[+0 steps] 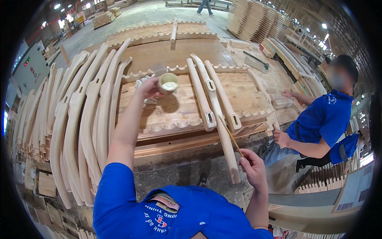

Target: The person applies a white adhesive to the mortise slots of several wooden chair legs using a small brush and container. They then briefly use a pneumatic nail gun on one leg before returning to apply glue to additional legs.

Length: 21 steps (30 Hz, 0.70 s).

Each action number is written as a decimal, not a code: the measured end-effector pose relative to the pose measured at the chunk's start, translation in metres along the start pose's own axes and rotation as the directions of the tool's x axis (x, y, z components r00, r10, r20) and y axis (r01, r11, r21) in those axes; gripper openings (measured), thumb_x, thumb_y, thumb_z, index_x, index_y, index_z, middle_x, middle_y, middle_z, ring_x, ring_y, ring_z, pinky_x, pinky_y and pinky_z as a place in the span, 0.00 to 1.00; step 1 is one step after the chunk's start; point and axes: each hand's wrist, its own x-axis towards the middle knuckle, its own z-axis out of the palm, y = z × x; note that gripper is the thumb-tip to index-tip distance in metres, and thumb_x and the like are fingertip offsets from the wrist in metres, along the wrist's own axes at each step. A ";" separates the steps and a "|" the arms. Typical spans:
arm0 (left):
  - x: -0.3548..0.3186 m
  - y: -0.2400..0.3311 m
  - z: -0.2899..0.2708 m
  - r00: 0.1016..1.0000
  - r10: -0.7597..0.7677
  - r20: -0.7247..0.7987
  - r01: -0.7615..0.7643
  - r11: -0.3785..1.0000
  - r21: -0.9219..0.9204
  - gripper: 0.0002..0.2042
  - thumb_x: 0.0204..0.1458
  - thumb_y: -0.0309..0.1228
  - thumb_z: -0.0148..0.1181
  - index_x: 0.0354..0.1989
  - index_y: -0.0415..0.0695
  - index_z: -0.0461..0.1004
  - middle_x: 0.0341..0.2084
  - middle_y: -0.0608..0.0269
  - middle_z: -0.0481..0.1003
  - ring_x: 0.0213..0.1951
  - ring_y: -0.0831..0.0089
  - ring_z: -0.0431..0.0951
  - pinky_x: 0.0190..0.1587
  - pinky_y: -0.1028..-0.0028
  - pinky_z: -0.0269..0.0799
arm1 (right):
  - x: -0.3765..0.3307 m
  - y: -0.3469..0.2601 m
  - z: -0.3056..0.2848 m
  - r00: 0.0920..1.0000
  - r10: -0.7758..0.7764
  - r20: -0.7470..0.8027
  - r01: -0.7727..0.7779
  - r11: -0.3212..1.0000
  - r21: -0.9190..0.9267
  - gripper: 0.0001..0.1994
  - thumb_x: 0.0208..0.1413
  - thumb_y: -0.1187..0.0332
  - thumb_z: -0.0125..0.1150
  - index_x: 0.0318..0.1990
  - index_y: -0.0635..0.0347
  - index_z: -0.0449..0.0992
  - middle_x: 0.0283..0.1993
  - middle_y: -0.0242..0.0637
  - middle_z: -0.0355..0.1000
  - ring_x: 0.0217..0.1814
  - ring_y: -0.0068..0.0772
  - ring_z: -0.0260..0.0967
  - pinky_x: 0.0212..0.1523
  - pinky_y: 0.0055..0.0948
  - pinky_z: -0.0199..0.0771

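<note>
- Holding a small round cup [168,83] of pale glue, the left hand [148,88] sits just above the frame's centre, its fingers wrapped around the cup's side over the wooden desk [175,107].
- Below and right of centre, the right hand [252,169] has its fingers pinched narrow on a thin wooden stick [230,135], which slants up and left toward the slotted ends of the nearest parts.
- Three long curved wooden parts [207,95] lie side by side on the desk, running from upper centre down to the right; dark rectangular slots show near their lower ends, and one part reaches down past the desk edge to just beside the right hand.
- A crumpled white cloth [140,84] lies on the desk, touching the left hand.
- A large stack of curved wooden parts [79,115] fills the left of the frame, leaning in rows.
- At the far left edge stands a grey panel [30,67] with small red and green marks.
- At right, a person in a blue shirt [324,117] stands at the desk's end, hands on wooden pieces.
- At lower right a pale board [354,189] with small printed patches leans near slatted wood.
</note>
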 end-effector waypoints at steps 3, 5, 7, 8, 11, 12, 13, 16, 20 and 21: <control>0.021 0.000 0.006 0.996 0.068 0.058 -0.064 0.995 -0.071 0.19 0.58 0.43 0.50 0.54 0.47 0.64 0.45 0.55 0.71 0.42 0.61 0.76 0.36 0.59 0.79 | 0.006 -0.009 0.011 0.999 -0.012 0.042 0.012 1.000 -0.005 0.13 0.58 0.73 0.51 0.50 0.64 0.70 0.29 0.28 0.69 0.26 0.11 0.60 0.26 0.13 0.59; 0.035 -0.004 0.014 0.998 0.043 -0.040 -0.047 0.994 -0.102 0.18 0.57 0.42 0.50 0.52 0.47 0.65 0.45 0.54 0.71 0.42 0.60 0.76 0.35 0.55 0.80 | 0.006 -0.012 0.014 0.999 -0.005 0.036 0.005 1.000 -0.010 0.13 0.58 0.73 0.51 0.51 0.64 0.70 0.29 0.28 0.69 0.26 0.11 0.60 0.27 0.13 0.60; 0.035 -0.002 0.001 0.995 0.064 -0.078 -0.069 0.995 -0.070 0.17 0.58 0.41 0.49 0.52 0.47 0.65 0.46 0.54 0.71 0.42 0.59 0.77 0.34 0.53 0.80 | 0.008 -0.011 0.016 1.000 -0.019 0.022 0.019 1.000 -0.008 0.13 0.59 0.73 0.52 0.51 0.64 0.70 0.29 0.28 0.69 0.26 0.11 0.60 0.27 0.13 0.60; 0.034 -0.001 -0.010 0.993 0.070 -0.096 -0.075 0.996 -0.048 0.17 0.58 0.41 0.48 0.53 0.47 0.65 0.46 0.54 0.71 0.42 0.59 0.77 0.34 0.52 0.80 | 0.007 -0.010 0.016 1.000 -0.023 0.013 0.023 1.000 -0.003 0.13 0.59 0.73 0.52 0.51 0.64 0.70 0.30 0.28 0.69 0.26 0.11 0.60 0.27 0.13 0.60; 0.009 0.004 -0.055 0.974 0.027 -0.226 -0.037 0.998 -0.041 0.16 0.58 0.41 0.47 0.53 0.50 0.65 0.46 0.54 0.71 0.42 0.58 0.77 0.36 0.56 0.80 | 0.007 -0.008 0.018 1.000 -0.021 0.013 0.021 1.000 0.010 0.13 0.59 0.73 0.51 0.51 0.63 0.70 0.30 0.28 0.69 0.26 0.12 0.61 0.26 0.13 0.60; 0.001 0.010 -0.070 0.962 -0.037 -0.272 0.027 0.999 -0.039 0.16 0.59 0.42 0.47 0.52 0.51 0.65 0.45 0.56 0.72 0.40 0.59 0.78 0.35 0.57 0.80 | 0.008 -0.007 0.021 0.999 -0.019 0.031 0.018 0.999 0.032 0.13 0.59 0.73 0.51 0.51 0.63 0.70 0.29 0.28 0.69 0.26 0.12 0.60 0.26 0.13 0.60; -0.005 0.009 -0.077 0.958 -0.039 -0.283 0.033 0.999 -0.025 0.16 0.59 0.42 0.47 0.52 0.51 0.65 0.44 0.57 0.73 0.40 0.59 0.78 0.35 0.57 0.80 | 0.008 -0.005 0.025 0.999 -0.017 0.049 0.015 0.998 0.053 0.13 0.59 0.73 0.51 0.51 0.63 0.70 0.29 0.28 0.69 0.25 0.12 0.60 0.26 0.13 0.60; -0.006 0.006 -0.080 0.983 -0.045 -0.179 0.038 0.998 -0.043 0.16 0.57 0.44 0.51 0.50 0.51 0.65 0.41 0.59 0.73 0.37 0.61 0.79 0.33 0.59 0.81 | 0.018 -0.008 0.040 0.997 -0.008 0.073 0.004 0.998 0.060 0.15 0.58 0.74 0.51 0.52 0.63 0.69 0.27 0.28 0.67 0.27 0.14 0.62 0.29 0.16 0.62; -0.006 -0.001 -0.097 0.966 -0.038 -0.254 0.066 0.993 0.103 0.14 0.55 0.43 0.53 0.46 0.51 0.66 0.35 0.63 0.74 0.33 0.66 0.78 0.25 0.67 0.77 | 0.039 -0.028 0.067 0.985 -0.008 0.172 0.007 1.000 0.006 0.17 0.56 0.75 0.50 0.54 0.62 0.66 0.25 0.29 0.67 0.28 0.16 0.62 0.31 0.18 0.63; -0.004 -0.004 -0.099 0.948 -0.028 -0.316 0.070 0.990 0.122 0.13 0.55 0.42 0.54 0.44 0.50 0.67 0.33 0.65 0.74 0.31 0.68 0.77 0.24 0.69 0.75 | 0.045 -0.029 0.073 0.985 -0.038 0.169 0.036 0.999 0.012 0.17 0.56 0.75 0.50 0.55 0.61 0.66 0.25 0.30 0.67 0.28 0.17 0.62 0.30 0.19 0.64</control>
